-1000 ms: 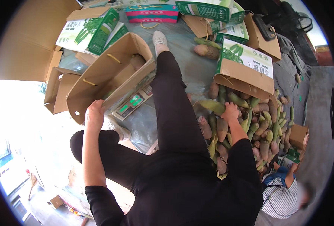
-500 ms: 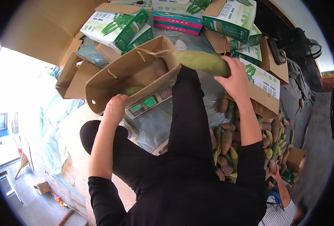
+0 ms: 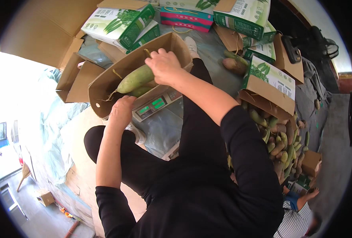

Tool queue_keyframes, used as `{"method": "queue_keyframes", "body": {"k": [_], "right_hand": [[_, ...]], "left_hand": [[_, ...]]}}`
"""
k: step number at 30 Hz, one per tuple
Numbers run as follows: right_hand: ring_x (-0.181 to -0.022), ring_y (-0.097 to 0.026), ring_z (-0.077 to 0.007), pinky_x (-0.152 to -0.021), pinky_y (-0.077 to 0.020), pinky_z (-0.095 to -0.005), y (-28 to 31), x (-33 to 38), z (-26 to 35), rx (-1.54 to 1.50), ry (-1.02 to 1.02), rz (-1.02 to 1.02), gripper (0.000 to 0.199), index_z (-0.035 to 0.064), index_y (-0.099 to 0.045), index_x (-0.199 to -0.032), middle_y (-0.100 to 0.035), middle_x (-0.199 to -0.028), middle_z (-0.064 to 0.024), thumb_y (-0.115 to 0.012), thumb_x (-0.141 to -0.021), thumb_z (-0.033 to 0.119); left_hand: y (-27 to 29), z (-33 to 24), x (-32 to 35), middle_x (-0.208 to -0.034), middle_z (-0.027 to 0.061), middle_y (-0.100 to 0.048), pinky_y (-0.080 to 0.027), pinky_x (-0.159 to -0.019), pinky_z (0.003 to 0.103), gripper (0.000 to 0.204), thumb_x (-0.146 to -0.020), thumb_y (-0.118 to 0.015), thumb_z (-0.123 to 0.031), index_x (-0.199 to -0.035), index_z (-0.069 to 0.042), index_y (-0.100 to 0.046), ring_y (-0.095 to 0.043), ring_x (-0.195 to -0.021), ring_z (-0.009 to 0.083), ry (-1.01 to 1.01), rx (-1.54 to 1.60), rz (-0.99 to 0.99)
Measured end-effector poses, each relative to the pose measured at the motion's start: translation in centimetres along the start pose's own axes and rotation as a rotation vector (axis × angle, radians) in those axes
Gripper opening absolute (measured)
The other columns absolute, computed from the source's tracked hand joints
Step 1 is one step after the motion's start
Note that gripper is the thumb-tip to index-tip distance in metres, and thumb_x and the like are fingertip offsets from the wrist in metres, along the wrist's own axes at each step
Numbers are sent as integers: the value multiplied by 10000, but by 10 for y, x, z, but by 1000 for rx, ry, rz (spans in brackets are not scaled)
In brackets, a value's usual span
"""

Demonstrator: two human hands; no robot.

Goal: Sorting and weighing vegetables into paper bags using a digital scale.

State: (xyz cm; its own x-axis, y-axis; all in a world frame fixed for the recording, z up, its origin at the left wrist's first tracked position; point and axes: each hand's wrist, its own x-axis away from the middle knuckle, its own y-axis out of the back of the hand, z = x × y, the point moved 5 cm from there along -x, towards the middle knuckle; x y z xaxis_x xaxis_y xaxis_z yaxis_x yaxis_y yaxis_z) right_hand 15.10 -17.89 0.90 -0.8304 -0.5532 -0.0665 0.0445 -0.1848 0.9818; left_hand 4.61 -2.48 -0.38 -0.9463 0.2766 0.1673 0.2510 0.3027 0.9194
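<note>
Two hands at one open-topped carton point(image 3: 98, 97), approx. mid-frame. R hand point(image 3: 163, 66) is clamped over the thicker R end of a long green radish point(image 3: 134, 79), palm down; thumb placement hidden, can't tell. L hand point(image 3: 122, 111) is on the carton's near rim, toward its L end; can't tell if it's pinching the cardboard or just resting. Hands apart, w/ the radish's thin root end pointing toward the L one.

Radish is inside the carton, lying lengthwise, tilt unclear, above a 2nd green radish point(image 3: 140, 92) that's partly hidden. Carton looks to sit on a digital scale point(image 3: 154, 106), its lit panel poking out at the near side; platform not visible.

Handling (judgement): prob. heavy for its size, dense, stiff, no give; skin smooth, maybe a bit slippery if damp. Could bruise or crack if dropped. Best hold = full wrap round the thick body, approx. at the middle for balance; avoid the root tail, too thin & likely to snap. Carton wall is light, bends easily, so steady it at the rim w/o pressing hard.
</note>
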Motion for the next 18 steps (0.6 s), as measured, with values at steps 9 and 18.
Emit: {"method": "queue_keyframes", "body": {"k": [9,18], "right_hand": [[-1072,-540,-266,-846,-468,-423,25,28,-48,-299,-143,-160,445,162,-595,-1147,-585,-1104,-75,-707,-719,211],[-930,-617,-312,-789,-484,-424,-53,278,-222,-438,-792,-127,351,106,-618,-1062,-658,-949,-122,-677,-747,248]], "left_hand": [[-4,12,-4,-1037,199,-609,-461,-839,427,333,-758,-559,18,-1087,-18,-601,-572,-977,383,10,40,-3],[3,1,-8,-1075,195,-608,-452,-851,412,324,-818,-556,-6,-1142,-5,-573,-573,-1004,373,28,-1,0]]}}
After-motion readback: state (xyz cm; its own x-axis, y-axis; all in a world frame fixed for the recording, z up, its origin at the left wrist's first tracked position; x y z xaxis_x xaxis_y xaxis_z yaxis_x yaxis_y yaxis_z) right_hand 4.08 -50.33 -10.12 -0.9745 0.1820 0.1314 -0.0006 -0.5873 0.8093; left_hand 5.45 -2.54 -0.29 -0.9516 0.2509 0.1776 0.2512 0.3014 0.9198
